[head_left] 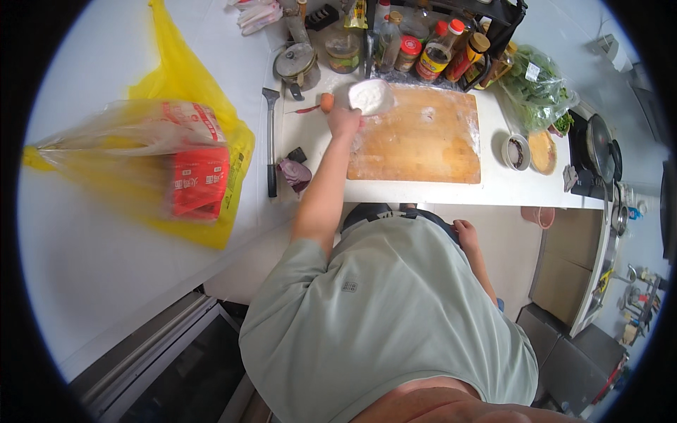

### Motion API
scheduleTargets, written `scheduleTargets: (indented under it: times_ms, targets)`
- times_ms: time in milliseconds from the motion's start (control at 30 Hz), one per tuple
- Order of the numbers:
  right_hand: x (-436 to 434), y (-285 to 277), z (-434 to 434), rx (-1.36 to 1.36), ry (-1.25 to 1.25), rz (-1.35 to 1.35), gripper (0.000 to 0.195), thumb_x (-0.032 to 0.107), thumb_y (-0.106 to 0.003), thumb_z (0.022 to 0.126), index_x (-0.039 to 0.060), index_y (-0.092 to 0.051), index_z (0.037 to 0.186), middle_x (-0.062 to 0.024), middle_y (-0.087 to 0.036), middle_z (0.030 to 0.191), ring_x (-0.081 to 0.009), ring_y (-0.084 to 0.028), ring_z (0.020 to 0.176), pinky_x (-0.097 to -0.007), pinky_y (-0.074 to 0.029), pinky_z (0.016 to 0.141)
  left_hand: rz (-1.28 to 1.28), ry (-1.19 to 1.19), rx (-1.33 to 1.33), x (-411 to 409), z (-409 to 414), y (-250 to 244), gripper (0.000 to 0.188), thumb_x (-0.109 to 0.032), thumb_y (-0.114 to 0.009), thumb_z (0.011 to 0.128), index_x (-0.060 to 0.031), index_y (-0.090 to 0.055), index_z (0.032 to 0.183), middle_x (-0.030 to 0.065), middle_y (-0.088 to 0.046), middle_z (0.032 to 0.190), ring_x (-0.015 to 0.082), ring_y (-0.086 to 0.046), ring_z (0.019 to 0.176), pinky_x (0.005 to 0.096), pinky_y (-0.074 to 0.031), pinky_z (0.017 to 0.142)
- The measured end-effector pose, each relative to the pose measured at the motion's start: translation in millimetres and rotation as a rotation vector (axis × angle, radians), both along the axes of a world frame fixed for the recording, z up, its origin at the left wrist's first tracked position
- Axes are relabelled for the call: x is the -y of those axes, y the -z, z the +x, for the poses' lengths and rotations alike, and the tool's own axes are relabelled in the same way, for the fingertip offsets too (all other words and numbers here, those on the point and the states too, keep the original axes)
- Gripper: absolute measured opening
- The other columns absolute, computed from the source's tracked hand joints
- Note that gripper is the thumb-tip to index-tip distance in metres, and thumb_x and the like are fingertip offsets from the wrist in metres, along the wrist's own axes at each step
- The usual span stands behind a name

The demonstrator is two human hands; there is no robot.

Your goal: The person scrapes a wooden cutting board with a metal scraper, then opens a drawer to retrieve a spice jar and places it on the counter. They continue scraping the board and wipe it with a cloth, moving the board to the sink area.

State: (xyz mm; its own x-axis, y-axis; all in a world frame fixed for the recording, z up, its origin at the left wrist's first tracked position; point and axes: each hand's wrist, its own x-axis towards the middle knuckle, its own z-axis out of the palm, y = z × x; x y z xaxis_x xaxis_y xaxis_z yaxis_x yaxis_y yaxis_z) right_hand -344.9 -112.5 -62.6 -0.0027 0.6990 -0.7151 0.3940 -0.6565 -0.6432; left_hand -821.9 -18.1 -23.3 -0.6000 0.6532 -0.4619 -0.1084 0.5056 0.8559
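Observation:
My left hand [345,122] grips the near side of a small pale bowl [390,100] that holds white powder, probably flour. The bowl is at the far left corner of a wooden cutting board [418,140], whose surface is dusted with white powder. Just left of the hand are a piece of carrot [327,101] and a thin red chili [308,110]. A cut piece of purple onion [295,175] lies left of my forearm. Down at my right side, beside my dark trousers, hangs my right hand [465,234], its fingers partly hidden.
Sauce bottles [435,58] and jars stand behind the board. A lidded metal pot [297,66] is at back left. Right of the board are a white bowl [515,153], a round yellowish food [542,152] and bagged greens [534,90]. A yellow plastic bag [240,153] covers the left counter.

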Motion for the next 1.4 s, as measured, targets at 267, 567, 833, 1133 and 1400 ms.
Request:
scheduleTargets:
  times_ms: [267,567,833,1133,1400]
  targets:
    - [-37.4,13.8,-11.0,-0.053,-0.105,0.013,0.027,0.022,-0.060,0.092,-0.0033,-0.064,0.099,-0.0077,-0.066,0.082,-0.0162,-0.061,0.072,-0.0283,-0.050,0.067,-0.154,0.242,-0.220,1.6,43.1,-19.4,0.028,-0.022,-0.062,0.078,0.0025,-0.068,0.067,0.0118,-0.068,0.062,0.0197,-0.067,0.053,0.0318,-0.054,0.055]
    - [-33.3,22.1,9.4,-0.010,-0.052,0.036,0.027,0.023,-0.061,0.091,-0.0024,-0.065,0.100,-0.0071,-0.067,0.084,-0.0148,-0.060,0.073,-0.0277,-0.049,0.068,-0.235,0.268,-0.314,17.4,59.9,12.1,0.040,-0.035,-0.063,0.086,0.0005,-0.068,0.068,0.0102,-0.067,0.063,0.0183,-0.067,0.056,0.0306,-0.055,0.055]
    - [-29.1,27.0,20.4,-0.015,-0.024,0.019,0.026,0.023,-0.061,0.091,-0.0019,-0.066,0.099,-0.0063,-0.066,0.082,-0.0150,-0.059,0.072,-0.0281,-0.048,0.066,-0.125,0.082,-0.069,18.4,61.5,43.8,0.031,-0.025,-0.056,0.087,0.0016,-0.070,0.079,0.0102,-0.070,0.068,0.0167,-0.068,0.058,0.0312,-0.053,0.055]
    - [-27.7,31.0,27.9,-0.026,0.002,0.007,0.027,0.022,-0.060,0.091,-0.0035,-0.065,0.101,-0.0074,-0.066,0.082,-0.0158,-0.060,0.072,-0.0292,-0.048,0.065,0.229,-0.283,0.124,3.4,-12.1,-43.4,0.016,-0.011,-0.062,0.083,0.0052,-0.063,0.079,0.0118,-0.066,0.071,0.0136,-0.061,0.056,0.0256,-0.050,0.046]
    - [-31.3,25.3,33.4,-0.005,-0.052,0.021,0.028,0.023,-0.060,0.091,-0.0025,-0.066,0.100,-0.0079,-0.066,0.082,-0.0163,-0.060,0.072,-0.0296,-0.049,0.066,0.292,-0.470,0.118,-74.6,-98.1,-66.4,0.018,-0.008,-0.059,0.084,0.0100,-0.063,0.086,0.0163,-0.069,0.079,0.0213,-0.069,0.064,0.0283,-0.056,0.053]
